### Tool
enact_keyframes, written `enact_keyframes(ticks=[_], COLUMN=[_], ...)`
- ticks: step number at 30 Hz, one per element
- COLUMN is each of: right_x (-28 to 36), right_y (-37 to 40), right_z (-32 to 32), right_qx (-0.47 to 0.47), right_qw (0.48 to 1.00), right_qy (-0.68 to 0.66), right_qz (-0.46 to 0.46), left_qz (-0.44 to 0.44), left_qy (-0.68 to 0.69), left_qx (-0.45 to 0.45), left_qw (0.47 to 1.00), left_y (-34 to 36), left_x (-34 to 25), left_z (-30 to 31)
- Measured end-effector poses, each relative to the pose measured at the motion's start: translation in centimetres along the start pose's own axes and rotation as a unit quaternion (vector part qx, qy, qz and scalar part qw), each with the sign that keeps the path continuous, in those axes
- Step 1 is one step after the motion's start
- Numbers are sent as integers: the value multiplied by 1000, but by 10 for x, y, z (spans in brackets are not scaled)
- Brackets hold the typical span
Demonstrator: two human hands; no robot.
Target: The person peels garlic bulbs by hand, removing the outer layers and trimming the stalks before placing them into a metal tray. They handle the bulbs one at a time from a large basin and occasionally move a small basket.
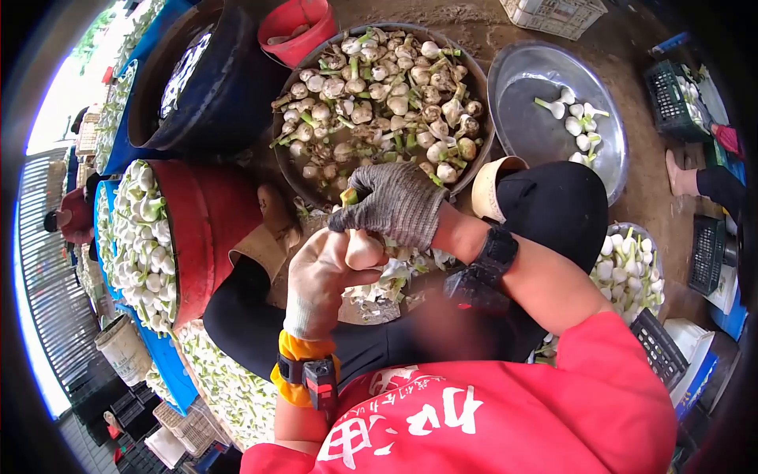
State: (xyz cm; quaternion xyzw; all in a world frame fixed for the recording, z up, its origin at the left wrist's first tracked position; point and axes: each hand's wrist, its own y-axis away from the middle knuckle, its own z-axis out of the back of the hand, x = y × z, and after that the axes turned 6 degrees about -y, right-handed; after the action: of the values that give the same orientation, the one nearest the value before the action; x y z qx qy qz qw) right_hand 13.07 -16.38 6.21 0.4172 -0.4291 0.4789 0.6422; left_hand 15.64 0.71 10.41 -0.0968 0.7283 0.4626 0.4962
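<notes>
My left hand (309, 286), in a pale glove, is closed around a garlic bulb (364, 250). Its yellowish stem end (348, 197) sticks up between my hands. My right hand (401, 202), in a grey knit glove, is closed at the stem, with thumb and fingers against it. Whether a small tool is inside that grip is hidden. Just beyond my hands is a wide pan (485, 88) heaped with soil-stained garlic (395, 99). Pale peel scraps (377, 291) lie below the hands. A shiny metal basin (517, 87) at the right holds several clean white bulbs (583, 122).
At my left stand a red tub (207, 225) full of trimmed garlic, a dark blue barrel (217, 110) and a small red bucket (272, 35). More garlic (628, 268) fills a container by my right side. Another person's foot (681, 175) and dark crates (705, 251) are at the right.
</notes>
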Motion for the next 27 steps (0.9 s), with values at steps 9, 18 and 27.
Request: enact_keyframes(ticks=[9, 18, 27], right_x=[0, 0, -13], right_y=[3, 9, -5], right_z=[6, 22, 15], right_qx=[104, 141, 2], right_qw=[994, 974, 977], right_qy=[15, -177, -170], right_qz=[-13, 25, 127], left_qz=[-36, -74, -70], left_qy=[-16, 38, 159], left_qx=[14, -63, 22], left_qw=[999, 994, 985], left_y=[-5, 14, -32], left_x=[8, 11, 82], left_z=[7, 23, 68])
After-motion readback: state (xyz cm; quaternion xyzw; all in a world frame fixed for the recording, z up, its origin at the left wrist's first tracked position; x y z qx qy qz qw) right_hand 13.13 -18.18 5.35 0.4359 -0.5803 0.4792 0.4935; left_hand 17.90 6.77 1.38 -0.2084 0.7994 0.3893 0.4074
